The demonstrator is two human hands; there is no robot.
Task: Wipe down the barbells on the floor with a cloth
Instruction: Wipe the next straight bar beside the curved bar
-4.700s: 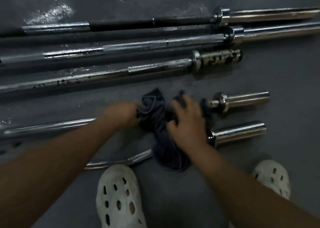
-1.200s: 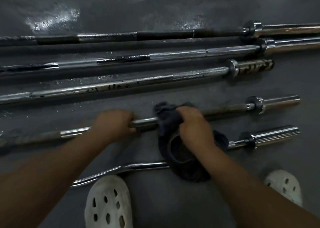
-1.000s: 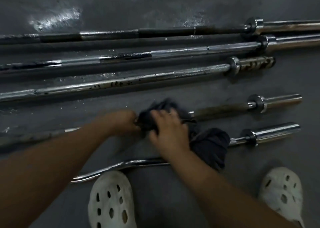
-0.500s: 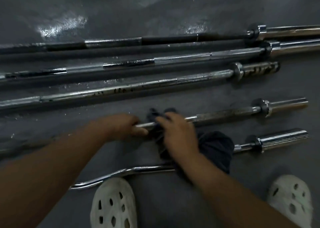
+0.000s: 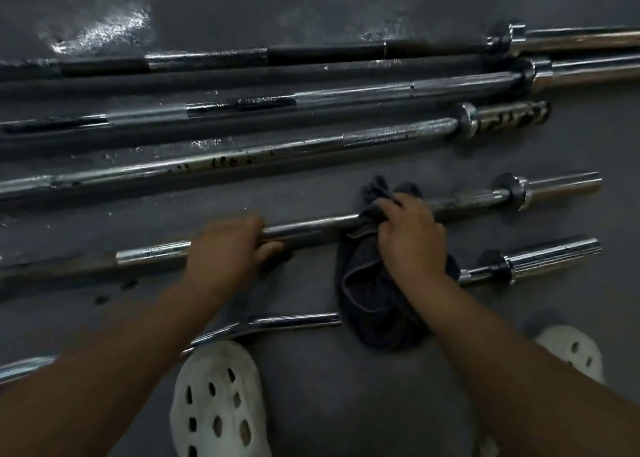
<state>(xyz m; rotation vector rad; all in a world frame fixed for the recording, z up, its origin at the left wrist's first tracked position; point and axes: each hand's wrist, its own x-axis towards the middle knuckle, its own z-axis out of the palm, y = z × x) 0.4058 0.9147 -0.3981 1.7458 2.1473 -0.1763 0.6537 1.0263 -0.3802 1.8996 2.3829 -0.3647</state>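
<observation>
The fourth barbell (image 5: 311, 226) from the top lies on the grey floor (image 5: 346, 404), its long axis running left to right and rising slightly toward its collared right end. The left hand (image 5: 228, 248) curls over its bare shaft. Just to the right, the right hand (image 5: 412, 238) clamps a dark cloth (image 5: 367, 283) around the same shaft; the cloth's loose end drapes down over the curl bar (image 5: 277, 323) nearer the white clogs (image 5: 218, 401).
</observation>
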